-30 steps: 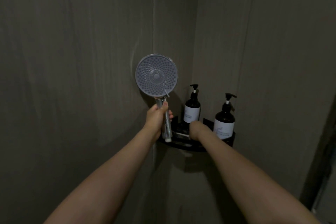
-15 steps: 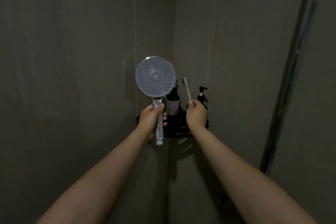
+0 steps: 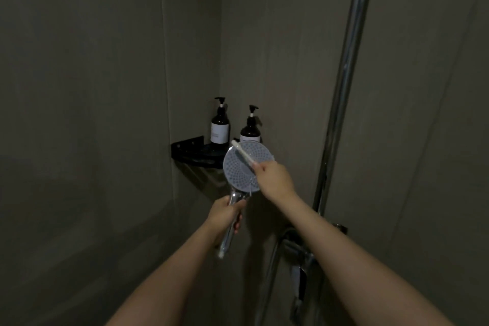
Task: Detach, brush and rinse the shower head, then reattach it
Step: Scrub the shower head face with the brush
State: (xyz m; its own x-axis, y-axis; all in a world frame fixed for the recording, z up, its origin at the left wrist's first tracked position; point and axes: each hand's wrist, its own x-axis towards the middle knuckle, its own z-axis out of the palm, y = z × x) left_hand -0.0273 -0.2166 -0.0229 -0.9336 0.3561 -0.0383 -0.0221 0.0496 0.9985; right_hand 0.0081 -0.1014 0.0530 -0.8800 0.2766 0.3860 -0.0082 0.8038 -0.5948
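You will find no text that can be read anywhere in this view. The only printed surfaces are the pale labels on the two dark pump bottles standing on the black corner shelf at the far wall. The left pump bottle carries a white rectangular label with faint grey marks on its lower part, too small and too dim for you to make out a word, brand or number. The right pump bottle shows only the top strip of its label, and nothing on that strip is legible. No signs, numerals or brand marks can be read elsewhere.
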